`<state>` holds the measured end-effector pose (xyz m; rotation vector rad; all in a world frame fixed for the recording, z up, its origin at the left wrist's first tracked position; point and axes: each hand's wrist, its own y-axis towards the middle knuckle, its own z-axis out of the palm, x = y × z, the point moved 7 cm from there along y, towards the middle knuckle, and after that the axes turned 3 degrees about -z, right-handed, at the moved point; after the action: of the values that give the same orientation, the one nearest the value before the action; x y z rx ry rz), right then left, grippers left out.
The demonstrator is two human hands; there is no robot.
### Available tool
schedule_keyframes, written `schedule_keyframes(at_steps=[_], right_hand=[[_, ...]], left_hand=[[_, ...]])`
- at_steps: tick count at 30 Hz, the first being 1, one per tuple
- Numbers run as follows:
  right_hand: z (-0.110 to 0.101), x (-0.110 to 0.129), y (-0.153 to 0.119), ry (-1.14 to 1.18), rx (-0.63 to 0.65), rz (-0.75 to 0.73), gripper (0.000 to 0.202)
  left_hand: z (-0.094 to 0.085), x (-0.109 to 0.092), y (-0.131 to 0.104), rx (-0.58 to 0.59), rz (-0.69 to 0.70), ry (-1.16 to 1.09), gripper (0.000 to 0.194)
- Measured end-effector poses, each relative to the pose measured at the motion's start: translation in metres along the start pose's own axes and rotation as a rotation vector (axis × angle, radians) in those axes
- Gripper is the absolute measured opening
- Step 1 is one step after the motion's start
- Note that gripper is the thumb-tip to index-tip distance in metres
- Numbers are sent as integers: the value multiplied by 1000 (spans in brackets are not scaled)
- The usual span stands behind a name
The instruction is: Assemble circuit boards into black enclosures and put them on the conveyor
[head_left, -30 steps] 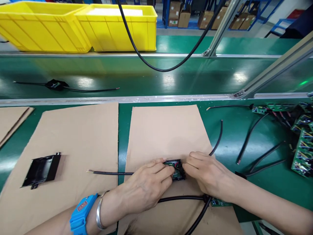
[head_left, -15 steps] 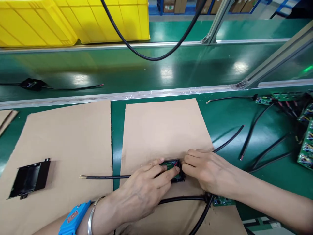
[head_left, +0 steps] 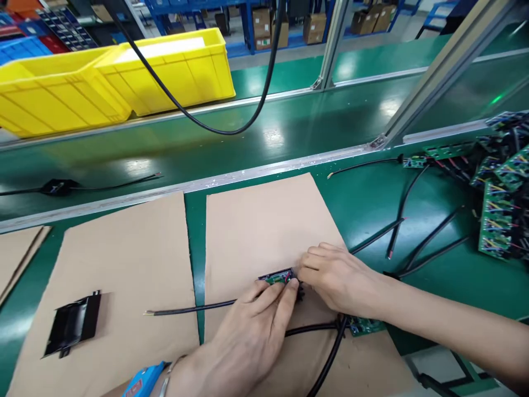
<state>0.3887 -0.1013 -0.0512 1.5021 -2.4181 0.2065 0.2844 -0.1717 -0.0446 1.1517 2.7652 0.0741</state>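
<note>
Pressing on the small cased circuit board (head_left: 278,277), the left hand (head_left: 258,325) is spreading its fingers over it, while the right hand (head_left: 330,275) is pinching at its right end. The board is lying on the right cardboard sheet (head_left: 264,220); an open black case (head_left: 73,324) is resting on the left sheet (head_left: 132,264).

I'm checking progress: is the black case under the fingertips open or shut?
Open: the green circuit board shows inside the uncovered case.
</note>
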Motion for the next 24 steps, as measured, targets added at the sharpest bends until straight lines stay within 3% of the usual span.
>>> schedule_keyframes(at_steps=[5,10,15,19,21,24], right_hand=[[7,-2,0,58,-49,-8,22],[10,-4,3,115,-32,1,21],[4,-8,2,134,-7,44,14],[-8,-15,-6,166,-8,111,9],[-8,-16,-8,150,20,161,7],[-9,-15,-3,88,59,200,7]], left_hand=[[6,-3,5,-44,-195,-130,57],[5,0,3,-13,-261,-176,60],[-9,24,-5,-30,-379,-447,62],[-27,56,-26,-135,-473,-446,54],[-24,64,-37,-100,-466,-335,44],[-15,71,-49,-65,-437,-231,12]])
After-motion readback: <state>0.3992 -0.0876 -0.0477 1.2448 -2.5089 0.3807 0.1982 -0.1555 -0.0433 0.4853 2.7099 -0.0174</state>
